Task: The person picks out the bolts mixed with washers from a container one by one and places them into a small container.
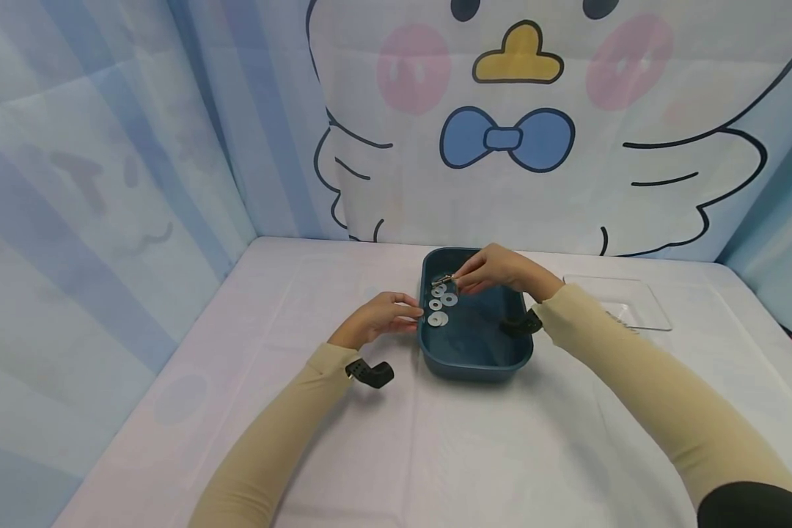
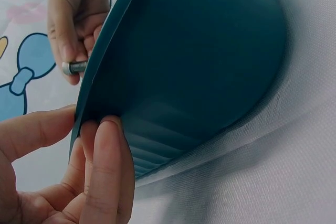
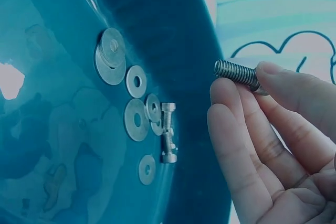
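Note:
My left hand pinches the left rim of a dark blue-green plastic basin, thumb on one side of the wall and fingers on the other, as the left wrist view shows. Above the basin's far left part, my right hand holds a threaded metal screw between thumb and fingers. In the left wrist view the head of this screw sticks out past the fingers. Several flat washers lie on the basin floor along its left side, some overlapping. Short screws lie beside them against the wall.
A clear shallow plastic tray lies on the white-covered table, right of the basin and partly behind my right forearm. Printed curtains rise at the back and sides. Each wrist wears a black strap mount.

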Available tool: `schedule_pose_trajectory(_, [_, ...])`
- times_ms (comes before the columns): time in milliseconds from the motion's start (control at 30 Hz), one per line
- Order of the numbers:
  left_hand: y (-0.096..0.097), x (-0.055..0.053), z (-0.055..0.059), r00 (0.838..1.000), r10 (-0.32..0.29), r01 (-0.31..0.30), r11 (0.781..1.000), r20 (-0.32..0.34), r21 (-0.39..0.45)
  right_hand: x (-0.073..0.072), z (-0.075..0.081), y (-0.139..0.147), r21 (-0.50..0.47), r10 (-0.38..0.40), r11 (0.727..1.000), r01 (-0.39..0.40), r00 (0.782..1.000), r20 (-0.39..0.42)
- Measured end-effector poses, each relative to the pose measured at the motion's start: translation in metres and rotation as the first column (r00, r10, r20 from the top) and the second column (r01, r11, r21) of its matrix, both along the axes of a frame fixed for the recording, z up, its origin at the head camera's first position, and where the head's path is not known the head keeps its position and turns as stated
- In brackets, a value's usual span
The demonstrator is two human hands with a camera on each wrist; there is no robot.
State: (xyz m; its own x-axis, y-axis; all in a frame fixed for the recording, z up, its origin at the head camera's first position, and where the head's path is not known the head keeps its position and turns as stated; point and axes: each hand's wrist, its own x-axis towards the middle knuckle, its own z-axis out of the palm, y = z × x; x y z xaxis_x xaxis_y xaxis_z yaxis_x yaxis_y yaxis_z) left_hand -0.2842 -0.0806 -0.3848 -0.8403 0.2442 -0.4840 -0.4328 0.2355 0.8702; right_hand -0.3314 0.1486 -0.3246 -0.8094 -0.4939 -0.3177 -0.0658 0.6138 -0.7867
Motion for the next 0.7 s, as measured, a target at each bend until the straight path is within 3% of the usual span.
schedule_pose_trajectory(233, [0.0, -0.001, 0.001, 1.0, -0.002, 0.002, 1.0, 0.002, 0.001, 0.009, 0.011, 0.009, 0.017, 0.058, 0.998, -0.058, 0.998, -0.039])
schedule_pose_trajectory(700, [0.001, 0.001, 0.002, 1.0, -0.003, 0.002, 1.0, -0.006, -0.007, 0.02, 0.024, 0.042, 0.022, 0.046, 0.999, -0.045, 0.998, -0.033])
